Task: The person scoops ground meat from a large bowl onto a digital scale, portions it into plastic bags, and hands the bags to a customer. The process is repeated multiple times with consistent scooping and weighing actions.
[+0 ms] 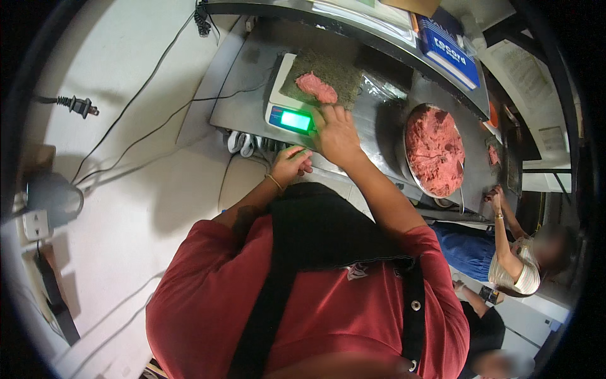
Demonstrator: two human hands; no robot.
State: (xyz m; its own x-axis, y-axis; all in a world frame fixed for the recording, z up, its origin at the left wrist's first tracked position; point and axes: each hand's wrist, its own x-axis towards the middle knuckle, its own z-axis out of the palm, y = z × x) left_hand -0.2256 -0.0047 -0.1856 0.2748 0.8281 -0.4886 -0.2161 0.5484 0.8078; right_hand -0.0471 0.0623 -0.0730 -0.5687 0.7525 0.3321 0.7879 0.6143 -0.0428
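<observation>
A digital scale [290, 119] with a lit green display stands on the steel table. On its platform lies a dark green sheet [348, 78], which looks like seaweed, bearing an elongated lump of pink ground meat [316, 87]. My right hand [337, 135] is over the scale's right front corner, its fingertips at the sheet's near edge by the meat; its grip is hidden. Before the table's front edge, my left hand [291, 166] has its fingers curled, and whether it holds anything is unclear. To the right, a large metal bowl [408, 163] holds pink ground meat with a utensil handle at its rim.
A shelf edge [378, 40] with a blue record book [450, 54] overhangs the table's back. Cables run from the left wall toward the scale. At the far right, a co-worker's hands [494, 195] are near another sheet with pink meat [493, 155]. Another person is at the lower right.
</observation>
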